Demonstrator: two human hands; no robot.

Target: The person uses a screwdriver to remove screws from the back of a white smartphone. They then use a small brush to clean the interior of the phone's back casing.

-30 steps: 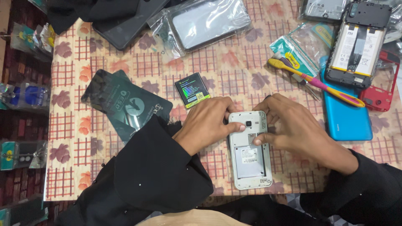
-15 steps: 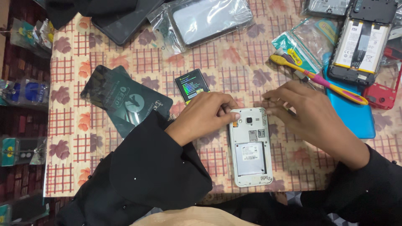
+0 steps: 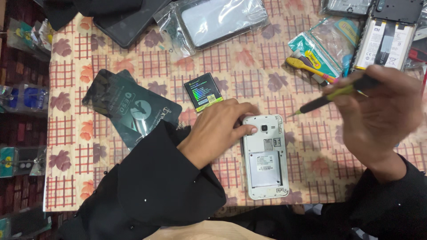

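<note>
A white phone (image 3: 265, 162) with its back cover off lies face down near the table's front edge. My left hand (image 3: 220, 126) rests on its top left corner, fingertips beside the camera. My right hand (image 3: 378, 113), raised and blurred, grips a screwdriver (image 3: 331, 95) with a black and yellow handle. Its tip points down-left and hovers just right of the phone's top edge. A small black battery (image 3: 203, 91) with a green label lies above my left hand.
A patterned cloth (image 3: 249, 66) covers the table. A dark packet (image 3: 131, 109) lies at left and a bagged phone (image 3: 220, 20) at the back. At right sit an opened phone with a white battery (image 3: 384, 38), a yellow tool (image 3: 311, 66) and plastic bags.
My right hand left the phone, picked up the screwdriver from the right and brought its tip toward the phone's top. My left hand stayed on the phone's top left corner.
</note>
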